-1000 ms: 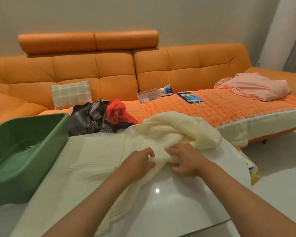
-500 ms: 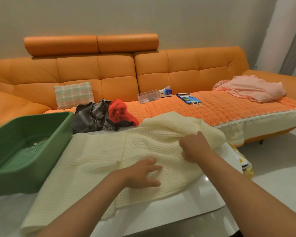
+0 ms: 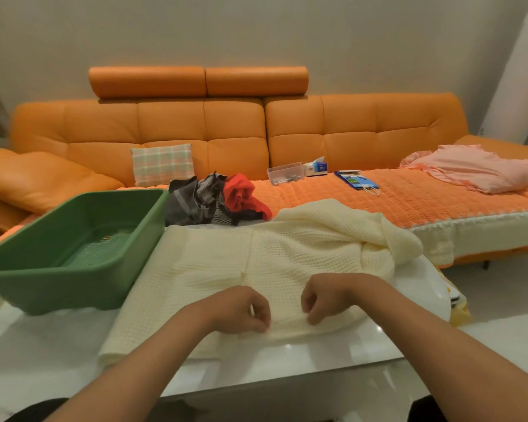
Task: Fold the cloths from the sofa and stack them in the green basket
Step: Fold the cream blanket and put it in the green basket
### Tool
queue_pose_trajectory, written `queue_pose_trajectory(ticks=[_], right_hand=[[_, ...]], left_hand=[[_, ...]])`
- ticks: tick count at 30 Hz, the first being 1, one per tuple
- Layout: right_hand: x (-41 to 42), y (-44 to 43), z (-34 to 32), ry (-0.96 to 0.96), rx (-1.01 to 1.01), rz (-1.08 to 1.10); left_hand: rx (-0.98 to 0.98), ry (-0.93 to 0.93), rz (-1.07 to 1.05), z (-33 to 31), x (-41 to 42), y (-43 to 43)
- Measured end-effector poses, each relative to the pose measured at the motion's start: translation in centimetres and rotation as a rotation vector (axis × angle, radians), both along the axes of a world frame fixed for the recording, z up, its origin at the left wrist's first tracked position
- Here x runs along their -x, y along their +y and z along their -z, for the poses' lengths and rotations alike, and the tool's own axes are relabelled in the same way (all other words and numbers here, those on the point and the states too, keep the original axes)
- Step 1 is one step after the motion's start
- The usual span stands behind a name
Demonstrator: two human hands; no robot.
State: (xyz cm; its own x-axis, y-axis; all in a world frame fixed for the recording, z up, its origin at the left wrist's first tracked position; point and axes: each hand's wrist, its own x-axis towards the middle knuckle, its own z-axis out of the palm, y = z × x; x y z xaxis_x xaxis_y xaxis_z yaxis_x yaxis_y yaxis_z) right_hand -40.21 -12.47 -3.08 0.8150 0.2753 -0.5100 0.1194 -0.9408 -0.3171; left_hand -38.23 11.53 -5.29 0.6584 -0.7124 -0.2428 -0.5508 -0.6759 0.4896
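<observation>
**Cream cloth point(image 3: 287, 254) pinched at its near hem by both of your hands**

Far left, the green basket point(image 3: 58, 287) sits on the glossy white table point(image 3: 287, 370). It is a rectangular plastic tub with smooth slanted walls and a perforated floor. Its right wall lies just beside the cream cloth's left edge.

Behind it, on the padded orange sofa point(image 3: 226, 132), a plaid cushion point(image 3: 162, 164) leans upright against the backrest. Next to that you have a crumpled heap of dark cloths point(image 3: 192, 202), grey and striped, with a bunched red cloth point(image 3: 241, 193) touching its right side.

In the middle, the cream cloth is a waffle-textured knit spread across the table. It lies flat on the left and is rumpled into a thick fold on the right.

Your left hand point(image 3: 241, 310) has its fingers curled down, pinching the near hem. Your right hand point(image 3: 326, 296), just beside it, grips the same hem with curled fingers.

Further right on the sofa's quilted orange cover point(image 3: 409, 202) lie a clear plastic box point(image 3: 284, 173), a tissue box point(image 3: 317, 167) and a flat blue packet point(image 3: 355, 179). At the far end a soft pink cloth point(image 3: 476, 170) with a ruffled edge lies loosely heaped.
</observation>
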Motion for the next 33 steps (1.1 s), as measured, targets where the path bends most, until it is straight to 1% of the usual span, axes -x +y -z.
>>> queue_pose_trajectory(ticks=[2, 3, 5, 6, 8, 10, 11, 13, 15, 18, 20, 23, 24, 25, 27, 28, 29, 30, 31, 33], right_hand=[[0.1, 0.5, -0.6, 0.149, 0.055, 0.019], [0.0, 0.8, -0.8, 0.192, 0.067, 0.042], [-0.7, 1.8, -1.2, 0.201, 0.039, 0.096], [-1.3, 2.3, -1.3, 0.155, 0.005, 0.115], [-2.9, 3.7, -1.0, -0.050, -0.072, 0.174], [-5.3, 5.1, -0.4, -0.279, -0.137, 0.265], [-6.6, 5.7, -0.1, -0.353, -0.167, 0.307], [-9.6, 6.9, 0.3, -0.424, -0.216, 0.370], [-12.7, 7.8, 0.8, -0.462, -0.244, 0.416], [-17.4, 8.8, 2.1, -0.494, -0.212, 0.427], [-19.9, 10.0, 3.4, -0.465, -0.201, 0.394], [-23.0, 11.6, 5.3, -0.419, -0.146, 0.293], [-23.9, 11.9, 5.6, -0.438, -0.139, 0.275], [-24.7, 12.2, 5.8, -0.495, -0.155, 0.276], [-25.5, 12.2, 5.5, -0.715, -0.210, 0.323], [-25.7, 12.2, 5.4, -0.811, -0.212, 0.331], [-25.8, 12.2, 5.3, -0.859, -0.185, 0.319], [-25.9, 12.1, 5.4, -0.845, -0.134, 0.293], [-26.0, 12.0, 5.7, -0.782, -0.065, 0.263], [-25.5, 11.9, 6.3, -0.629, 0.093, 0.216]], left_hand=[[0.016, 0.124, 0.024, -0.5, 0.3, 0.4], [0.028, 0.144, 0.011, -0.6, 0.3, 0.6], [0.112, 0.086, -0.081, -0.9, -0.3, 1.2], [0.161, 0.017, -0.149, -1.0, -0.9, 1.5], [0.200, -0.128, -0.277, -1.0, -2.6, 2.2], [0.128, -0.237, -0.343, -0.7, -4.5, 3.1], [0.060, -0.284, -0.338, -0.3, -5.5, 3.5], [-0.049, -0.352, -0.304, 0.4, -7.4, 4.1], [-0.053, -0.364, -0.296, 1.0, -9.1, 4.6], [0.029, -0.315, -0.307, 1.8, -11.2, 5.1], [0.050, -0.309, -0.303, 2.4, -12.1, 5.4], [0.053, -0.348, -0.313, 3.0, -13.1, 6.1], [0.056, -0.364, -0.325, 3.1, -13.3, 6.2], [0.052, -0.387, -0.340, 3.3, -13.5, 6.4], [-0.007, -0.431, -0.362, 3.4, -13.6, 6.7], [-0.066, -0.407, -0.369, 3.7, -13.6, 7.0], [-0.135, -0.355, -0.373, 4.0, -13.5, 7.3], [-0.199, -0.296, -0.372, 4.3, -13.3, 7.7], [-0.243, -0.252, -0.369, 4.7, -13.0, 8.0], [-0.259, -0.230, -0.371, 5.3, -12.4, 8.5]])
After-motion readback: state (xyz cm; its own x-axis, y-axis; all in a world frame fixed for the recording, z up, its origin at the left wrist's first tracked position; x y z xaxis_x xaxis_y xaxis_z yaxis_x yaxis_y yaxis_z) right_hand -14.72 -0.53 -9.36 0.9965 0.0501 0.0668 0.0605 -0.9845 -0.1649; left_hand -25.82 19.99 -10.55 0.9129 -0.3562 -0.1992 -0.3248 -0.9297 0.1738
